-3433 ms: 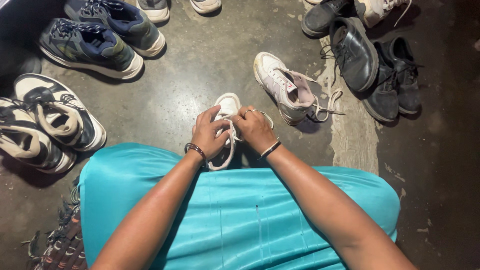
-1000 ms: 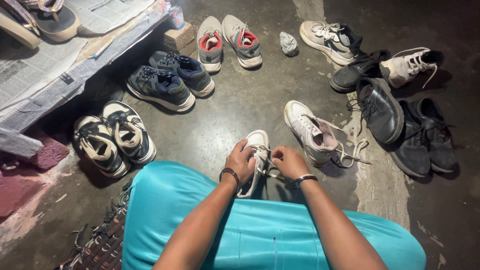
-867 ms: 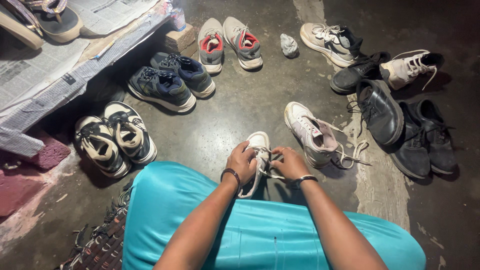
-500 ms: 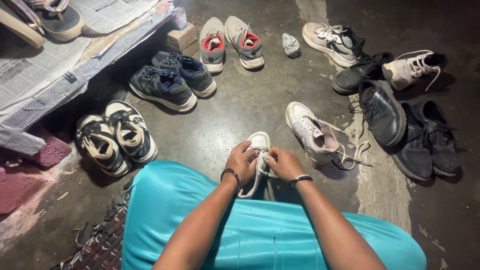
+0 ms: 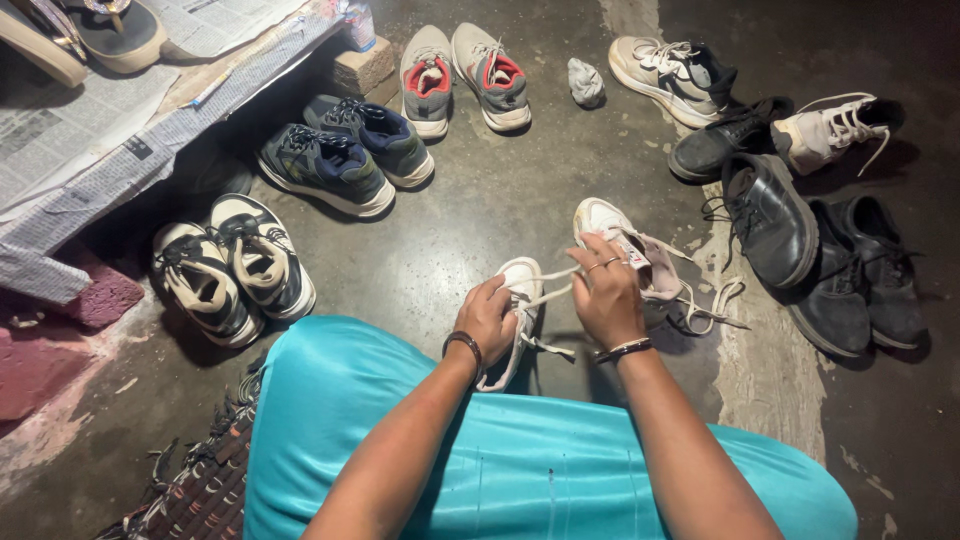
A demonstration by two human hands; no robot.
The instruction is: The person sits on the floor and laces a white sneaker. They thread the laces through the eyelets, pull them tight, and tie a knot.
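Observation:
A white sneaker (image 5: 520, 277) stands on the concrete floor just past my knees, which are covered by turquoise cloth (image 5: 520, 470). My left hand (image 5: 487, 318) grips the shoe's side near the laces. My right hand (image 5: 603, 290) pinches a white lace (image 5: 548, 285) and holds it taut away from the shoe. Its white mate (image 5: 604, 222) with a pink lining lies right behind my right hand, laces trailing loose on the floor.
Shoes ring me: a black-and-white pair (image 5: 232, 270) at left, a dark blue pair (image 5: 345, 160), a grey pair with red insides (image 5: 460, 75), black shoes (image 5: 800, 235) and pale sneakers (image 5: 760, 100) at right. A low shelf lined with newspaper (image 5: 110, 120) holds sandals at top left.
My right hand has lifted off the shoe to the right, drawing the lace tight. Earlier both hands were bunched together over the laces. The view has shifted slightly.

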